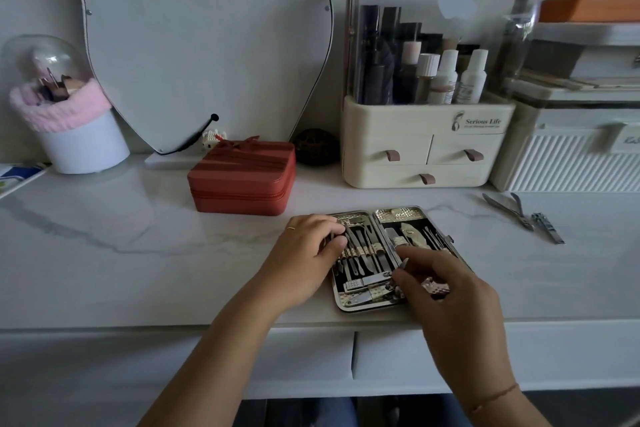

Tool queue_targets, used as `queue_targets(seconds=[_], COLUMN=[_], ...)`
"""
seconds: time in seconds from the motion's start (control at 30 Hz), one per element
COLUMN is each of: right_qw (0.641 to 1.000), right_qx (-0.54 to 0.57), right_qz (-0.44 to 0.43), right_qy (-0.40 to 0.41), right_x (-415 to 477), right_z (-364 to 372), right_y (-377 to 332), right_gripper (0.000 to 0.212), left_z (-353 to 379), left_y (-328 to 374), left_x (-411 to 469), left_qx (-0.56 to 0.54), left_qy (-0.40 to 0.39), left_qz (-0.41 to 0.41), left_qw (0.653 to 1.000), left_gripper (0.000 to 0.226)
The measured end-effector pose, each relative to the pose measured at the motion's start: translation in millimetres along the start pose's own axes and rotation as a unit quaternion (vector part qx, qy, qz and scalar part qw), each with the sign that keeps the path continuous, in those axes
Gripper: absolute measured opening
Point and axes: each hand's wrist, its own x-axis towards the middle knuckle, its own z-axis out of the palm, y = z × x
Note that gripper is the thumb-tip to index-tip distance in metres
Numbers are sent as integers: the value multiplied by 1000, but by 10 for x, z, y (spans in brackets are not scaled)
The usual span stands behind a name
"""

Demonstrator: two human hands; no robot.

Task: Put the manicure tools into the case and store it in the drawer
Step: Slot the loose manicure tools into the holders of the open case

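1. Now, nearest to the person are two shut drawers under the table edge; I judge the case must go into one of them later, but which one I cannot tell.
2. The right hand is over the lower right part of the open case. Its fingers are curled and pinch a thin metal tool at the tips, with the point up toward the straps.
3. The left hand rests on the left half of the case. Its fingers are bent onto the row of tools there; whether it grips one or only presses them I cannot tell.
4. The step in hand, as I judge, is to slide tools under the straps. The next move calls for a fine aim of the thin tool into a free strap, while the left hand keeps the case from sliding.
5. Farther right on the table, well apart from the case, lie the nippers and a nail clipper. They are not yet packed, so the task is not near its end.
6. Behind the case stand a red zipped box, a cream organizer with bottles, a mirror and a white cup with a pink band. None of these block the hands.
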Motion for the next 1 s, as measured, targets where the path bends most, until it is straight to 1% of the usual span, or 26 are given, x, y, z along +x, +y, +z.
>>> queue_targets(seconds=[0.07, 0.13, 0.27, 0.33, 0.5, 0.6, 0.67, 0.73, 0.8, 0.83, 0.87, 0.9, 0.93, 1.0], right_qw=[998, 994, 981, 978, 979, 987, 995, 999, 994, 988, 980, 971, 964, 951], right_qx=[-34, -53, -51, -48, -30, 30, 32, -31, -100, -127, -154, -181, -203, -231], right_qz=[-53, -98, -175, -183, -175, -119, -66, -17, 41, 77, 113, 142, 167, 207], right_qy=[2, -6, -64, -88, -105, -107, -69, -15, 33, 51, 62, 60, 48, 6], right_x=[6, 21, 23, 15, 16, 35, 151, 355, 591, 699, 796, 881, 951, 1058], right_z=[29, 53, 134, 157, 118, 4, -175, -417, -677, -800, -913, -1019, -1109, -1221], right_y=[10, 33, 80, 122, 126, 85, 160, 338, 615, 764, 912, 1054, 1174, 1308], right_gripper=[23, 23, 23, 21, 18, 13, 10, 13, 10, 7, 8, 15, 23, 34], left_z=[9, 13, 9, 11, 14, 5, 5, 13, 27, 31, 32, 32, 32, 37], left_y=[-2, 0, -6, -8, -10, -8, 0, -2, -10, -15, -21, -27, -35, -49], left_x=[4, 5, 0, -1, -4, -6, 0, 5, 6, 4, -1, -8, -13, -14], left_qx=[20, 41, 44, 36, 27, 25, 26, 36, 44, 45, 44, 42, 43, 53], left_qy=[-2, -3, -1, 1, 2, -3, -4, -7, -13, -17, -22, -27, -32, -40], left_qz=[11, 19, 26, 24, 24, 20, 15, 7, 4, 2, 1, 1, 0, 0], left_qw=[1000, 999, 999, 999, 999, 999, 1000, 999, 999, 999, 999, 999, 999, 998], left_gripper=[31, 32, 32, 32, 31, 30, 31, 32, 35, 43, 55, 68, 77, 85])
